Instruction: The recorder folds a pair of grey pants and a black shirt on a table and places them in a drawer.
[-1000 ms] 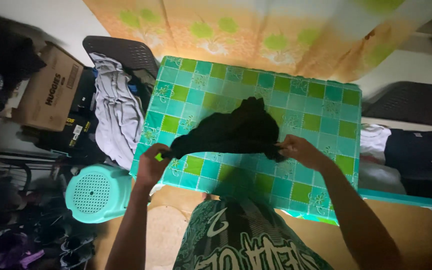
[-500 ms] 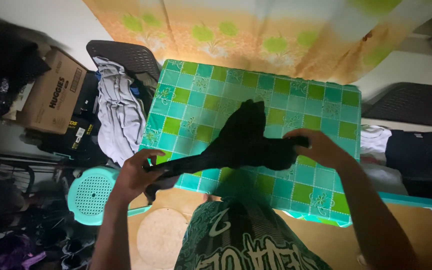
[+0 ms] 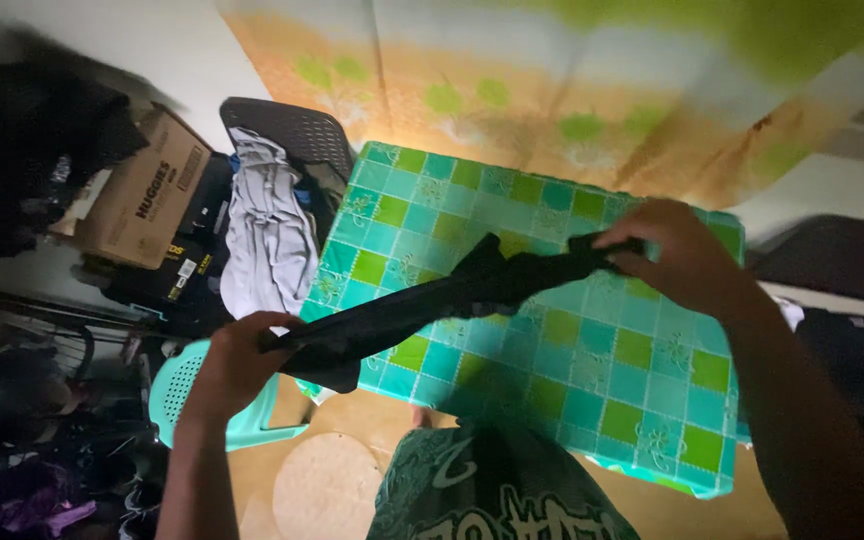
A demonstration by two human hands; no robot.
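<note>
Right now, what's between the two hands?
In the head view, a black garment stretches from the left hand to the right hand, lifted above the checked table.

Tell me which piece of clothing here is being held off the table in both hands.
The black garment, stretched between the left hand and right hand. The grey garment hangs untouched over the dark chair.

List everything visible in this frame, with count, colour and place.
black garment: 1, black, stretched between both hands above the table
table: 1, green and teal checked cover, centre
curtain: 1, orange with green flowers, behind table
chair: 1, dark, left of table
grey clothes: 1 pile, grey, draped on chair
box: 1, brown cardboard, far left
stool: 1, teal, lower left
left hand: 1, gripping garment's lower end
right hand: 1, gripping garment's upper end
</note>
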